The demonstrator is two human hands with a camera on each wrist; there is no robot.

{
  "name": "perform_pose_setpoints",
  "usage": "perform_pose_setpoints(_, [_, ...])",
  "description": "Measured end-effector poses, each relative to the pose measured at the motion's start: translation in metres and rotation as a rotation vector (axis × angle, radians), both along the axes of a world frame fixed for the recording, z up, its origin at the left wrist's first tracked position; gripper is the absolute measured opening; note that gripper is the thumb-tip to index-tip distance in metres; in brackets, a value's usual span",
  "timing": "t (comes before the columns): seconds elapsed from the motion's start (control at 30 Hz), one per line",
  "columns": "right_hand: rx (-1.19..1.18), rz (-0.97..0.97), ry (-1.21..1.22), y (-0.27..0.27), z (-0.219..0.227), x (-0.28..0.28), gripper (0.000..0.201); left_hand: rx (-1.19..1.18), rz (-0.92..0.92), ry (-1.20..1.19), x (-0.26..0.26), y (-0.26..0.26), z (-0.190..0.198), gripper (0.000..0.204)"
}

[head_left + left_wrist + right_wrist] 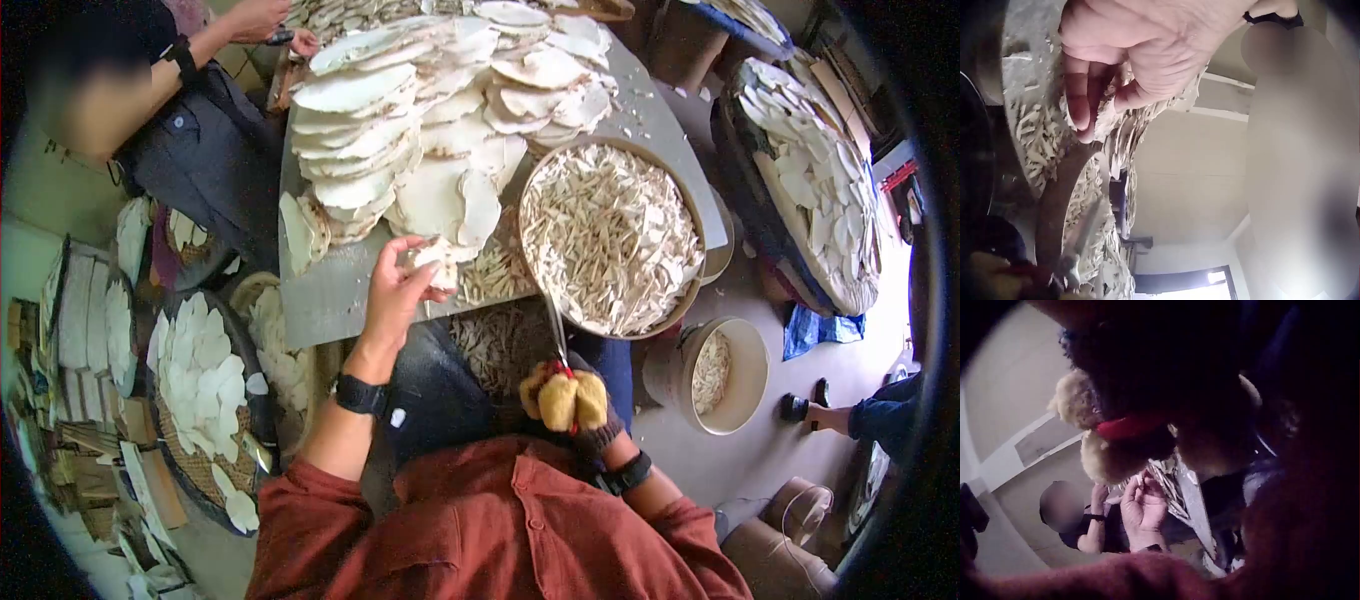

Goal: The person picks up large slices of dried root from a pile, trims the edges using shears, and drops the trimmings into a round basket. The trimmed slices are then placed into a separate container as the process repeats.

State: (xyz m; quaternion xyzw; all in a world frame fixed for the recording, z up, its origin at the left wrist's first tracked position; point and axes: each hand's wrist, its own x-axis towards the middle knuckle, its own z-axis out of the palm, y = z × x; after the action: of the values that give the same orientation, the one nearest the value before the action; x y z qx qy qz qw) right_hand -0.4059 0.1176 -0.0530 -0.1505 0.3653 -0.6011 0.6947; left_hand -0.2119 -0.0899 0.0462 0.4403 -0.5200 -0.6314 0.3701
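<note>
My bare left hand (395, 290) pinches a small whitish slice with a brown, rough edge (437, 262) between thumb and fingers, over the front edge of the grey table (335, 300). In a yellow-tipped glove, my right hand (565, 400) grips a red-handled tool with a slim metal blade (555, 325), held in front of my belly and pointing away from me. The blade overlaps the rim of a round pan (697, 205) full of chopped strips (610, 240). Behind my left hand rises a large pile of broad white slices (360, 130).
Loose strips (490, 270) lie beside the pan. A white bucket (755, 385) with strips stands on the floor at right. Trays of slices stand at left (205, 380) and far right (805, 180). Another person (190, 130) works at the table's left side.
</note>
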Motion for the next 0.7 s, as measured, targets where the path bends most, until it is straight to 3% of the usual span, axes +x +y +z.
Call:
perform_pose_setpoints(0.03, [-0.004, 0.050, 0.049, -0.010, -0.003, 0.004, 0.018, 0.071, -0.012, 0.044, -0.002, 0.010, 0.000, 0.030])
perform_pose_setpoints(0.1, [-0.134, 0.073, -0.311, -0.023, -0.011, 0.015, 0.020, 0.114, -0.077, 0.068, -0.006, 0.028, -0.004, 0.028])
perform_pose_setpoints(0.17, [-0.201, 0.155, -0.154, -0.038, -0.017, 0.026, 0.020, 0.161, -0.088, 0.077, -0.009, 0.042, -0.011, 0.028])
perform_pose_setpoints(0.2, [-0.146, 0.090, -0.627, -0.044, -0.013, 0.040, 0.019, 0.143, -0.114, 0.062, -0.010, 0.046, -0.015, 0.032])
perform_pose_setpoints(0.23, [-0.208, 0.151, -0.770, -0.053, -0.018, 0.046, 0.018, 0.138, -0.117, 0.030, -0.010, 0.049, -0.020, 0.035])
perform_pose_setpoints(0.27, [-0.214, 0.174, -0.411, -0.053, -0.019, 0.047, 0.018, 0.129, -0.118, -0.001, -0.009, 0.051, -0.025, 0.037])
perform_pose_setpoints(0.33, [-0.197, 0.213, -0.284, -0.054, -0.018, 0.050, 0.021, 0.148, -0.105, -0.033, -0.005, 0.053, -0.030, 0.044])
perform_pose_setpoints(0.4, [-0.171, 0.239, -0.745, -0.057, -0.020, 0.051, 0.026, 0.090, 0.039, 0.012, -0.006, 0.058, -0.036, 0.042])
perform_pose_setpoints(0.47, [-0.212, 0.371, 0.220, -0.055, -0.028, 0.055, 0.024, 0.069, 0.166, 0.101, -0.008, 0.065, -0.048, 0.041])
perform_pose_setpoints(0.53, [-0.290, 0.352, 0.776, -0.055, -0.033, 0.058, 0.019, 0.083, 0.294, 0.102, -0.014, 0.070, -0.055, 0.041])
perform_pose_setpoints(0.6, [-0.422, 0.246, 0.912, -0.053, -0.036, 0.061, 0.016, 0.081, 0.355, 0.116, -0.016, 0.073, -0.058, 0.040])
perform_pose_setpoints(0.7, [-0.573, 0.157, 1.117, -0.055, -0.020, 0.058, 0.018, 0.119, 0.271, 0.071, -0.013, 0.067, -0.054, 0.041])
